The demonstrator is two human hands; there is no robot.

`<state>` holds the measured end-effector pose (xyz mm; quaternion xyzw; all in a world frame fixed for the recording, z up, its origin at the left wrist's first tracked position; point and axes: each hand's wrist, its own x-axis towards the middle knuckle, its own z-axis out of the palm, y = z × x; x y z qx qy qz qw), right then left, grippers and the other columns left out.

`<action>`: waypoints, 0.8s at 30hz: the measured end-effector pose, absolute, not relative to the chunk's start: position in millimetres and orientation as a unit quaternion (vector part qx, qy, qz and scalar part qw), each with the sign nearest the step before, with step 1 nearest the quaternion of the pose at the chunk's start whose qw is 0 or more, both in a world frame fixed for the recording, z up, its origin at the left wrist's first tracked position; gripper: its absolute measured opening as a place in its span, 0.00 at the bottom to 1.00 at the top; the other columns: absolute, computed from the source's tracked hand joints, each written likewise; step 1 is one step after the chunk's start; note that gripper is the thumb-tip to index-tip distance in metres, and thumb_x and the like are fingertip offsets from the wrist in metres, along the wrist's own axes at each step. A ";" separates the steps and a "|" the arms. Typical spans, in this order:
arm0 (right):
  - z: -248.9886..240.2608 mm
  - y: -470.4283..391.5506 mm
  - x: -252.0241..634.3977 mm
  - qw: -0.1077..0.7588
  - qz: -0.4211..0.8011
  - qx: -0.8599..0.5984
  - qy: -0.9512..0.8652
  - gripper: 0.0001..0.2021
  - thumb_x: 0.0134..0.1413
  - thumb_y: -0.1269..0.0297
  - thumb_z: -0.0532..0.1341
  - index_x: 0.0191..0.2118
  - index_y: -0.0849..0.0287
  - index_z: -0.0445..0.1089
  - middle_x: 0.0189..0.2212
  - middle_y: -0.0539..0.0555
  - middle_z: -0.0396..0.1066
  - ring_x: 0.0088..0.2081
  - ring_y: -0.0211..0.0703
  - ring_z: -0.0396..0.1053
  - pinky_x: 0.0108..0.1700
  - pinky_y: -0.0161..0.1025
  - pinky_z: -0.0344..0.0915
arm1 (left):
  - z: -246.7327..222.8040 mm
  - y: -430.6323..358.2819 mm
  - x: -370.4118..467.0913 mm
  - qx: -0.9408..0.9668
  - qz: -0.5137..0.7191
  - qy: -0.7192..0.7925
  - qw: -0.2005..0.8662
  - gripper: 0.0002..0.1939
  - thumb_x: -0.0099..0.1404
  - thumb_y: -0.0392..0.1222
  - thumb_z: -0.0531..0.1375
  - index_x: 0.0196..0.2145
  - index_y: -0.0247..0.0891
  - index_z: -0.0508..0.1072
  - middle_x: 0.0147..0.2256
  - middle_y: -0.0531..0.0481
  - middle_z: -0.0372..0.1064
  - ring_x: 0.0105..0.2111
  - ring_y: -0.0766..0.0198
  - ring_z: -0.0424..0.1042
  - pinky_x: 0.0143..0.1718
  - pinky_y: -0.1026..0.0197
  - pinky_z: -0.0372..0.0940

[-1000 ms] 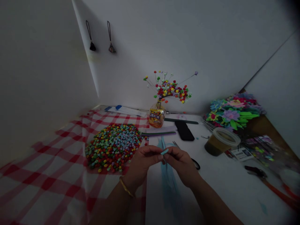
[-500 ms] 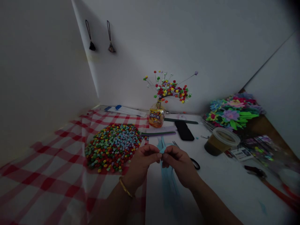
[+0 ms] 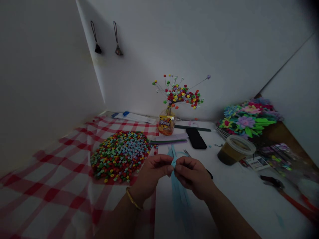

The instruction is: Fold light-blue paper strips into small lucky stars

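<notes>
Between my fingertips is a small folded light-blue paper strip (image 3: 173, 162). My left hand (image 3: 156, 171) pinches it from the left, thumb against forefinger, with a gold bangle (image 3: 133, 199) on that wrist. From the right my right hand (image 3: 191, 172) pinches the same strip, its fingers curled in. Beneath both hands several light-blue paper strips (image 3: 178, 194) lie along the white table, with ends showing beyond the hands. A pair of scissors (image 3: 186, 153) is partly covered by my right hand. Left of my hands spreads a heap of small coloured folded stars (image 3: 122, 154).
Behind stands a cut bottle (image 3: 166, 124) holding star-tipped wires (image 3: 183, 94). A black phone (image 3: 196, 138), a plastic tub (image 3: 234, 151), pliers (image 3: 272, 182) and fuzzy flowers (image 3: 245, 121) occupy the right side. The heap rests on a red-checked cloth (image 3: 52, 194).
My fingers have shifted slightly around the strip, and the folded part now shows more between my fingertips. My right hand has moved a little right and covers more of the scissors' handle.
</notes>
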<state>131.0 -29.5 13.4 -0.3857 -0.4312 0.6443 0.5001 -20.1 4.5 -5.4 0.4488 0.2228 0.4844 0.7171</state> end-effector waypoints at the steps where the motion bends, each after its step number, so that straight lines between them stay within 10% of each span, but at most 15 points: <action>1: 13.6 -29.9 131.1 0.498 0.645 -0.388 -0.429 0.09 0.46 0.62 0.66 0.26 0.61 0.67 0.17 0.46 0.66 0.13 0.25 0.49 0.13 0.27 0.40 | -5.4 4.5 -20.1 0.450 0.487 0.223 0.715 0.10 0.48 0.36 0.69 0.30 0.36 0.77 0.24 0.53 0.71 0.24 0.69 0.67 0.28 0.64 0.62; 13: 17.6 -29.9 128.6 0.510 0.580 -0.442 -0.456 0.09 0.43 0.63 0.65 0.24 0.60 0.64 0.13 0.41 0.56 0.14 0.26 0.44 0.16 0.29 0.39 | 1.4 0.6 -18.9 0.452 0.489 0.268 0.696 0.09 0.44 0.37 0.70 0.26 0.35 0.76 0.21 0.55 0.69 0.23 0.71 0.65 0.27 0.67 0.60; 24: 9.5 -28.6 131.1 0.543 0.420 -0.472 -0.553 0.05 0.46 0.62 0.65 0.27 0.56 0.70 0.24 0.49 0.67 0.28 0.37 0.63 0.31 0.36 0.60 | 1.4 2.7 -19.7 0.457 0.493 0.291 0.681 0.08 0.47 0.39 0.69 0.25 0.34 0.75 0.19 0.54 0.68 0.22 0.70 0.63 0.27 0.65 0.59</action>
